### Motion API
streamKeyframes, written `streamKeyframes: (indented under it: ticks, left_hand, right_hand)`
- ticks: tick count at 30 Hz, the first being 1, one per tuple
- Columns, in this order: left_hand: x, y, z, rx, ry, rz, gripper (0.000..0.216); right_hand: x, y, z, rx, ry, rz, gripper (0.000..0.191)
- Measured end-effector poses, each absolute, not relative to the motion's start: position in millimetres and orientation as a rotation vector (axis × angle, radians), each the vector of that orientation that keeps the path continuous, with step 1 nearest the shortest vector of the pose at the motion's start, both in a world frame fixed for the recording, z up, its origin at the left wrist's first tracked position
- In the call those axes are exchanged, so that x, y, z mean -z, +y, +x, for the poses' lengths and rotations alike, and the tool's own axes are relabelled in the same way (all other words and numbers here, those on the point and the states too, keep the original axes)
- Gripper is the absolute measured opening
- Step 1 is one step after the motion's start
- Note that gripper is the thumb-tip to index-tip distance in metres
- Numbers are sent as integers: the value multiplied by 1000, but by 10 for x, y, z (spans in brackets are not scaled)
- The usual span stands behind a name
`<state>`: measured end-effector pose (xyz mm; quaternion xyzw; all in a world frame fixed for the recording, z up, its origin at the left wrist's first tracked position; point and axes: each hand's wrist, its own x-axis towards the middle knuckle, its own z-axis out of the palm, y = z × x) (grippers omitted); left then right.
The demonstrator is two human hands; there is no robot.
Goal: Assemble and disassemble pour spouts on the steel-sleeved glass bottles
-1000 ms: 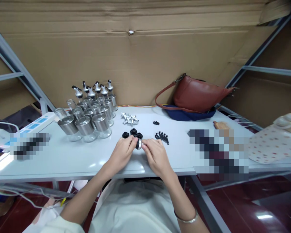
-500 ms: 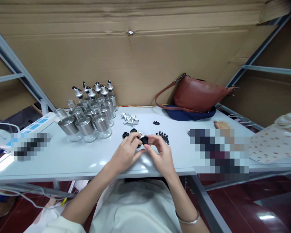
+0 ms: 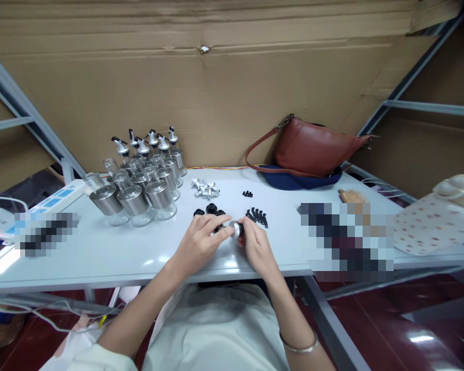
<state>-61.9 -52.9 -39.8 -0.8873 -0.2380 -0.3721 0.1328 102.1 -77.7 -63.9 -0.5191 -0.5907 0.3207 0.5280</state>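
Observation:
Between my hands is a pourer stopper (image 3: 236, 229), with a silver collar facing left and a black plug to the right. My right hand (image 3: 257, 249) is closed around the black part. My left hand (image 3: 198, 243) reaches in from the other side, its fingertips closed at the silver end; a small silver piece shows there, partly hidden by the fingers. Several black stoppers (image 3: 211, 208) sit just beyond my left hand. Farther back lies a pile of silver spouts (image 3: 206, 189). Slim black levers (image 3: 257, 216) are lined up beyond my right hand, with small black caps (image 3: 248, 194) behind them.
Glass bottles with steel bands (image 3: 132, 200) stand at the left, the rear ones fitted with pourers (image 3: 143, 147). A power strip (image 3: 58, 203) runs along the left edge. A brown bag (image 3: 313, 147) rests on a navy cap (image 3: 294, 180) at the back right, before a cardboard wall (image 3: 224, 108).
The stopper has turned from black plug toward me to silver collar facing left. My right hand has closed around the plug, and my left fingertips have moved to the silver end.

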Motion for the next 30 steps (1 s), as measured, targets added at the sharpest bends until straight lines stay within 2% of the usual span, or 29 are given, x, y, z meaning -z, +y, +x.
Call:
streamKeyframes:
  ticks: [4, 12, 23, 27, 30]
  left_hand:
    - [411, -518, -639, 1044, -662, -2685, 26]
    - [343, -544, -624, 1001, -752, -2648, 15]
    - [290, -561, -637, 1022, -927, -2534, 18]
    - [303, -537, -683, 1115, -1020, -2530, 36]
    - [339, -528, -663, 1022, -1036, -2595, 37]
  right_hand:
    - [645, -771, 1012, -905, -1397, -1250, 50]
    - [648, -749, 1019, -1072, -1221, -1207, 53]
    - [579, -784, 1104, -1017, -1417, -1052, 35]
    - [585, -798, 1091, -866, -1359, -1003, 23]
    - [579, -793, 1059, -900, -1503, -1052, 19]
